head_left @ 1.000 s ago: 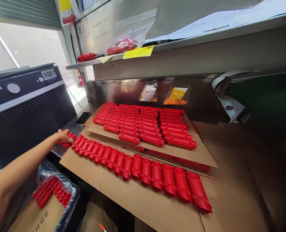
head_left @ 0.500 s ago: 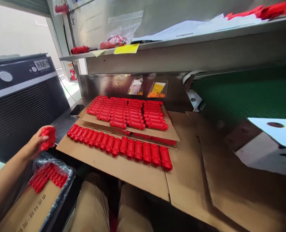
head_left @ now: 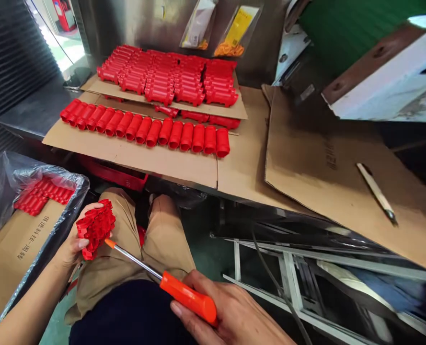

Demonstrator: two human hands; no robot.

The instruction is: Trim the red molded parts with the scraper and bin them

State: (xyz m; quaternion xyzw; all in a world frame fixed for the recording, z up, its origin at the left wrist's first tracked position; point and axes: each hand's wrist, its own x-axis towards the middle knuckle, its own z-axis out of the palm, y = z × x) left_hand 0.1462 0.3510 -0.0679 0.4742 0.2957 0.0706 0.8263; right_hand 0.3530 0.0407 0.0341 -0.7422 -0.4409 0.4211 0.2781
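Observation:
My left hand (head_left: 69, 247) is closed around a bunch of red plastic parts (head_left: 96, 225), held above my lap with their open ends upward. In my right hand (head_left: 230, 311) is a screwdriver-like tool (head_left: 187, 294) with an orange handle, a metal shaft and an orange tip. That tip is close to the lower edge of the bunch; whether it touches I cannot tell. On the bench ahead lies a row of red tubular parts (head_left: 144, 129) on cardboard. Behind it, more red parts (head_left: 158, 79) lie in packed columns on a raised cardboard sheet (head_left: 223, 110).
At the left stands a plastic-lined box (head_left: 79, 191) with red parts and a cardboard sheet (head_left: 22, 244). A pen (head_left: 376, 191) lies on cardboard at the right, below a white machine part (head_left: 385, 81). Two plastic bags (head_left: 241, 28) lean against the back panel. A metal frame (head_left: 292, 282) is low right.
My left hand has brought the red parts from above the box to over my lap. My right hand has come into view with the tool. The view has tilted down.

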